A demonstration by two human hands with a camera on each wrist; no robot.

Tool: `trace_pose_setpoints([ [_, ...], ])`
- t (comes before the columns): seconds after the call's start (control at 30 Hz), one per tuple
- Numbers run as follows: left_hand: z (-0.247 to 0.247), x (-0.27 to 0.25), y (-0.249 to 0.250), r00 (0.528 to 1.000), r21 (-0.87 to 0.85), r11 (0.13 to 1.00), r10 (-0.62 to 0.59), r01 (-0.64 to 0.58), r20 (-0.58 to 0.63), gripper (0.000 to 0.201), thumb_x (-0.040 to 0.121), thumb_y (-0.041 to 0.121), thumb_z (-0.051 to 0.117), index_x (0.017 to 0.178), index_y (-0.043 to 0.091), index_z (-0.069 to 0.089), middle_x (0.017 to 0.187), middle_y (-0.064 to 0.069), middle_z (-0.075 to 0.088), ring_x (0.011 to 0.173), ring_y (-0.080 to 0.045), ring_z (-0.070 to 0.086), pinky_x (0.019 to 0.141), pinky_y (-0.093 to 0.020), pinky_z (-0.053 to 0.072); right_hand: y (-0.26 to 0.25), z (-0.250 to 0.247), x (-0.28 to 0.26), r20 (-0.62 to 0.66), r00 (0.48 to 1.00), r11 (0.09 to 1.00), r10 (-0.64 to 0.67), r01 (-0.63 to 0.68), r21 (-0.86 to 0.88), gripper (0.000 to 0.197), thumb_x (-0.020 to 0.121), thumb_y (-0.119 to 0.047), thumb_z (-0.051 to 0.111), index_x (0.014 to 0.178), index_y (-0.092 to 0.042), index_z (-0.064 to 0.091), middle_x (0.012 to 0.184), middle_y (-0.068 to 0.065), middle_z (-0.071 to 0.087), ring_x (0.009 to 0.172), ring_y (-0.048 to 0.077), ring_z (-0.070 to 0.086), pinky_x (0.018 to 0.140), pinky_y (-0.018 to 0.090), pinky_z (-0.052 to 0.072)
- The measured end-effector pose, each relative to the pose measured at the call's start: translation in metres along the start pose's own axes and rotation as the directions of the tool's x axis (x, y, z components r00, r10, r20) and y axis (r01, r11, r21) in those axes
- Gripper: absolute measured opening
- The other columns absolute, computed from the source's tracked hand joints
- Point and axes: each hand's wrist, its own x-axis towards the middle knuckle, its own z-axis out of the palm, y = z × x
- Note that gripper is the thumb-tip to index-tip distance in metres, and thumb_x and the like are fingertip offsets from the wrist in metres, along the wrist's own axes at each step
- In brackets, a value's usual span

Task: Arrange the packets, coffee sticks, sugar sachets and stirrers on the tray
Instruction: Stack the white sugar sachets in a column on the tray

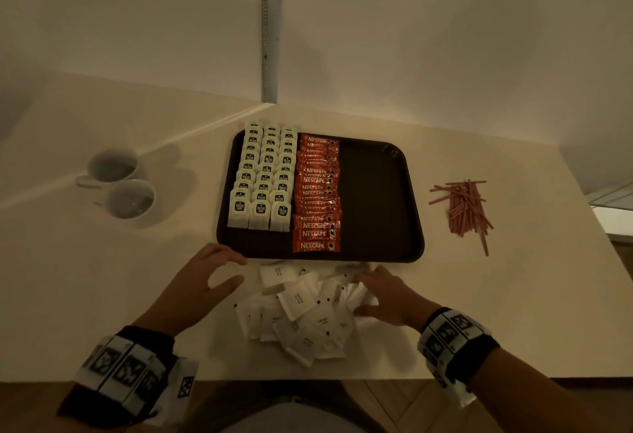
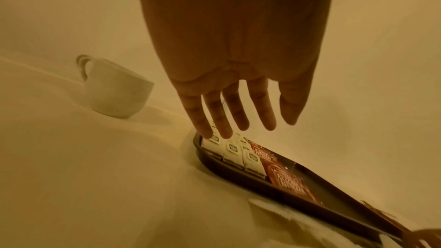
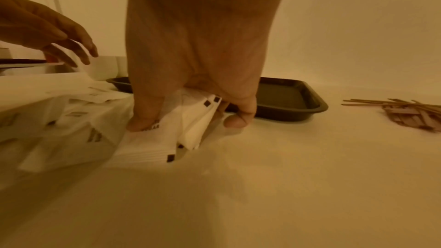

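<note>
sachets [image 1: 301, 309]: white, heaped loose at worktop's near edge | right hand [image 1: 387, 295] pinches several (fanned) | left hand [image 1: 202, 282] spread, empty

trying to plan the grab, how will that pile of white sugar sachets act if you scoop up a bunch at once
The sugar sachets look thin and flat, so probably light and a bit floppy. They lie loosely overlapped, so a bunch would likely slide and fan apart. The right hand already pinches a few, and those splay at angles.
</note>
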Motion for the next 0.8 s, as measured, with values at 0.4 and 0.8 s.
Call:
trace_pose_setpoints([
  [0.4,-0.036,0.042,0.056,0.994,-0.182,0.978,0.099,-0.105,-0.044,0.028,0.078,0.052,0.058,0.099,0.037,0.065,0.107,0.020,0.058,0.103,0.001,0.056,0.086,-0.009,0.042,0.011,-0.074,-0.021,0.281,0.960,0.998,0.005,-0.021,0.052,0.043,0.082,-0.033,0.069,0.120,-0.023,0.054,0.120,-0.003,0.059,0.108,0.015,0.055,0.096,0.031,0.044],
  [0.8,-0.024,0.140,0.166,0.948,-0.801,0.540,0.017,0.258,0.317,0.041,0.090,0.031,0.060,0.129,0.036,0.051,0.138,0.002,0.054,0.118,-0.009,0.057,0.093,-0.028,0.051,-0.071,-0.230,-0.020,-0.045,0.953,0.898,-0.300,0.298,0.324,0.025,0.084,-0.026,0.067,0.098,-0.041,0.053,0.098,-0.017,0.063,0.092,-0.001,0.060,0.077,0.015,0.050],
])
